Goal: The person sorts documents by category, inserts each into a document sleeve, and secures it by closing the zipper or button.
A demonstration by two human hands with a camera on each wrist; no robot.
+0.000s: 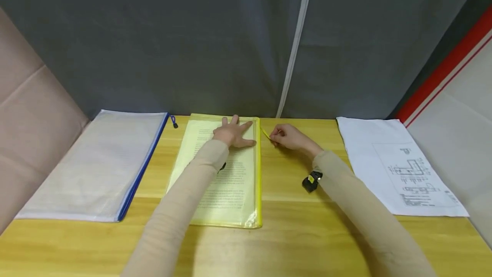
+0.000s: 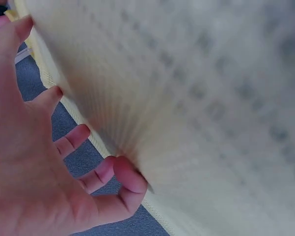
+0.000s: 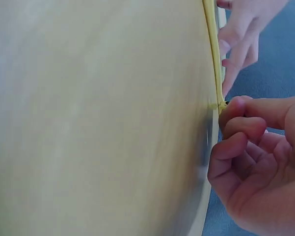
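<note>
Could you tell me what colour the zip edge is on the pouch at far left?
Blue, clearest in the head view on the left pouch.

Head view looks down over the table (image 1: 292, 221); both wrist views sit close, sharing the yellow pouch (image 1: 226, 170).

Office-type paperwork station, apparently curtained off: a wooden table (image 1: 292, 225) is carrying a yellow zip document pouch (image 1: 226, 174) with printed pages inside, a blue-edged mesh file pouch (image 1: 96, 166) and a printed sheet with a technical drawing (image 1: 403, 166); a dark grey fabric backdrop (image 1: 192, 42) is hanging directly behind.
</note>
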